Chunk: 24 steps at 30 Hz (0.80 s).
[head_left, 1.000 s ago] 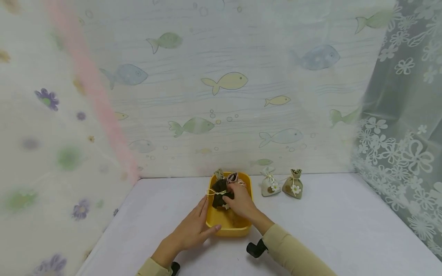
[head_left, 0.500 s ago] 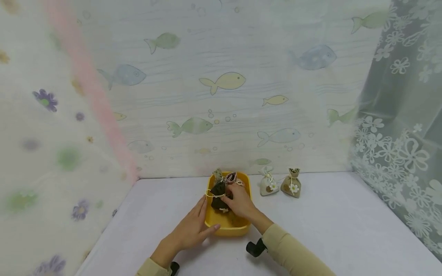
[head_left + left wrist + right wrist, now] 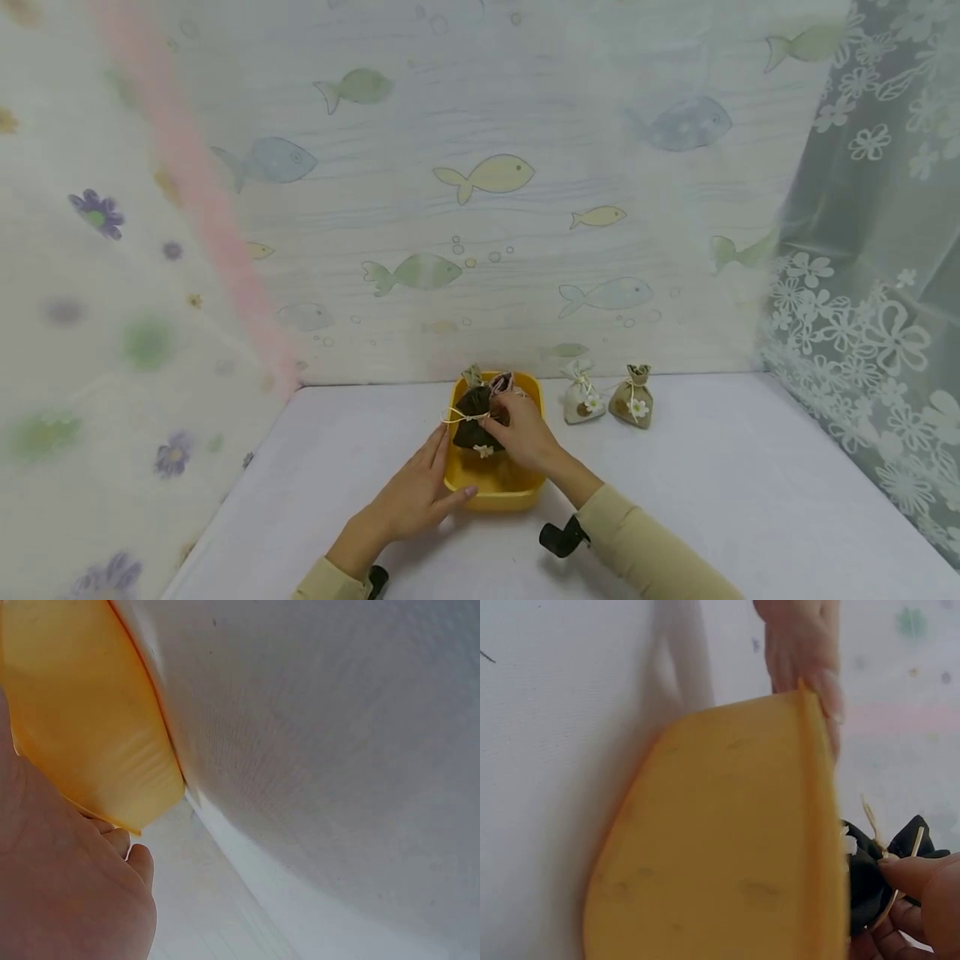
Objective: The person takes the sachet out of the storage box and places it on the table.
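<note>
Yellow plastic forms the small tray (image 3: 491,492) that sits on the white table (image 3: 712,492), near its far edge at about twelve o'clock from the person. Over the tray the right hand (image 3: 525,433) pinches a dark brown drawstring pouch (image 3: 474,421) at its tied neck, thumb and fingers curled round the cream cord; the pouch hangs over the tray's far half, a small white flower on its lower front. The right wrist view shows the fingertips (image 3: 919,877) closed on the cord beside the tray's rim. At the tray's nine o'clock side the left hand (image 3: 412,500) lies against the outer wall, fingers straight and together, thumb along the near corner; the left wrist view shows the palm (image 3: 67,892) touching the yellow wall (image 3: 82,712). Two more pouch tops peek above the tray's far rim behind the dark pouch. At three o'clock of the tray, just beside it, a cream pouch (image 3: 583,398) stands upright, and a tan pouch (image 3: 632,400) stands close to its right, each with a white flower.
</note>
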{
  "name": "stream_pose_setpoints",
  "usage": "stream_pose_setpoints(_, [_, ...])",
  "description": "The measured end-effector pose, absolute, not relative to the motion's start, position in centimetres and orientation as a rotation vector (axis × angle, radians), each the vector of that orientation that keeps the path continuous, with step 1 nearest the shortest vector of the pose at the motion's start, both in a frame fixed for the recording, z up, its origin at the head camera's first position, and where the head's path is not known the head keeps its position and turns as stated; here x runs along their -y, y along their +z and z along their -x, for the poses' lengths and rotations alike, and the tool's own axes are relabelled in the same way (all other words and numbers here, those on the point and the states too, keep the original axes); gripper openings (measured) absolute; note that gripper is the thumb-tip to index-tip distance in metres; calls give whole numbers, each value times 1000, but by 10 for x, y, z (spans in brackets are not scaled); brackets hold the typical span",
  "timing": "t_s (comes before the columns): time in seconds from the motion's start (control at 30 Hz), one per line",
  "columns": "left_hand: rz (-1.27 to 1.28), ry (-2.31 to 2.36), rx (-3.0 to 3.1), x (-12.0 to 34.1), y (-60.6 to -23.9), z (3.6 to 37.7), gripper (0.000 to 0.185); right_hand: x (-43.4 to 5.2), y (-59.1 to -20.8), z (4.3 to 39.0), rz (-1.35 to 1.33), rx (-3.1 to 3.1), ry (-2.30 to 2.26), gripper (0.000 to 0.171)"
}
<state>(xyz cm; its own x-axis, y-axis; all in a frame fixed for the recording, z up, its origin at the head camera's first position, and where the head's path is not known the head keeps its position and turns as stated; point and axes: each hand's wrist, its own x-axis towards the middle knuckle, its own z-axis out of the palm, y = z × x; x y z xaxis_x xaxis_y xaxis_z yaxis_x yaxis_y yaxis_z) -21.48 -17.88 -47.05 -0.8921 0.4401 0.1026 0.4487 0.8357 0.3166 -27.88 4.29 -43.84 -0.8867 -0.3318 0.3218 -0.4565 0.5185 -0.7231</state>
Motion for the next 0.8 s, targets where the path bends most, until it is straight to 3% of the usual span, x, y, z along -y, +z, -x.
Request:
stream_pose_setpoints(0.33, [707, -520, 2994, 180, -473, 217, 104, -63, -413, 270, -735, 2523, 1312, 10])
stream_pose_setpoints(0.8, [706, -526, 2975, 180, -472, 216, 104, -102, -406, 270, -716, 2516, 1265, 12])
